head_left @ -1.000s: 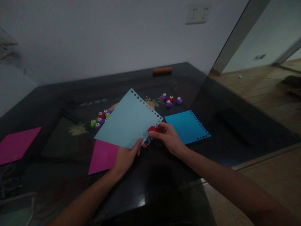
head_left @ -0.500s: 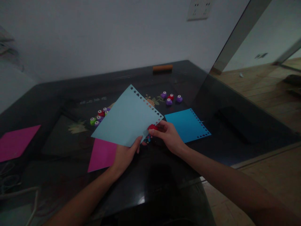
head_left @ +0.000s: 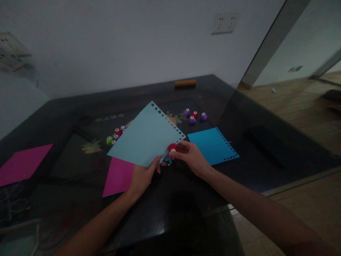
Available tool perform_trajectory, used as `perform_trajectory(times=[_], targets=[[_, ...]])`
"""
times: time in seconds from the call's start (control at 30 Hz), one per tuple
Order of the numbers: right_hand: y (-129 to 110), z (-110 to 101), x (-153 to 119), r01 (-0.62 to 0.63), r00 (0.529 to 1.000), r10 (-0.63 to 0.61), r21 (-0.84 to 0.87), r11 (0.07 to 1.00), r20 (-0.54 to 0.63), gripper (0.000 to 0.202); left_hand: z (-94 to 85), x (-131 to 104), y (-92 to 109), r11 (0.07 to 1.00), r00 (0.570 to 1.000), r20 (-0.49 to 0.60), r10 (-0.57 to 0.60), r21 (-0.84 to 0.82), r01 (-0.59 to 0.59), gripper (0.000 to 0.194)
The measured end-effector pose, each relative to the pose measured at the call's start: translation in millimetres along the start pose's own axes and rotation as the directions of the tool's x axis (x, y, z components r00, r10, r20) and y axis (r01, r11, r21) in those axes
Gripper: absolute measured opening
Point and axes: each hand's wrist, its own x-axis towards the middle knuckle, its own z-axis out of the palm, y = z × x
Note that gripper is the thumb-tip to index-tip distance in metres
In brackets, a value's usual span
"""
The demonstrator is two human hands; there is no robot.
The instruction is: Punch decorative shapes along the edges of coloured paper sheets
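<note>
My left hand (head_left: pixel 145 176) is closed on the near corner of a light blue sheet of paper (head_left: pixel 145 138), thumb on top. Small star and heart holes run along the sheet's right edge. My right hand (head_left: pixel 190 156) grips a red craft punch (head_left: pixel 172 147) with a white button, at the sheet's lower right edge. Small punched paper bits (head_left: pixel 169 161) show just below the punch. Under the light blue sheet lies a pink sheet (head_left: pixel 118 176), partly covered. To the right of my right hand rests a bright blue sheet (head_left: pixel 213 145) with holes along two edges.
Several purple and red punches (head_left: pixel 192 120) stand behind the bright blue sheet. More punches (head_left: pixel 109 140) sit left, partly hidden by paper. Another pink sheet (head_left: pixel 25 163) lies far left, near scissors (head_left: pixel 13 202). A brown roll (head_left: pixel 185 83) and a dark flat object (head_left: pixel 266 144) are on the table.
The red punch has tilted or turned slightly, so its white button now shows. Both hands keep their hold. The whole view has shifted a little, with the table sitting lower.
</note>
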Motion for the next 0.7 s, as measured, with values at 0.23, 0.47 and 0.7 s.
perform_trajectory(times=[0.23, 0.47, 0.7], targets=[[-2.7, 1.0, -3.5, 0.024, 1.0, -0.024, -0.053, 0.998, 0.002, 0.026, -0.2, 0.2, 1.6, 1.0, 1.0, -0.019, -0.014, 0.018, 0.015, 0.039], [-11.5, 2.5, -11.0, 0.06, 0.997, -0.057, -0.053, 0.997, 0.045, 0.034, -8.6, -4.9, -10.1, 0.992, 0.999, -0.006, 0.046, 0.119, -0.045, 0.039], [-25.5, 3.7, -30.6, 0.362, 0.925, -0.328, -0.177, 0.915, 0.193, 0.041, -29.5, -6.7, 1.4, 0.872, 0.875, 0.111, 0.471, 0.095, -0.481, 0.03]])
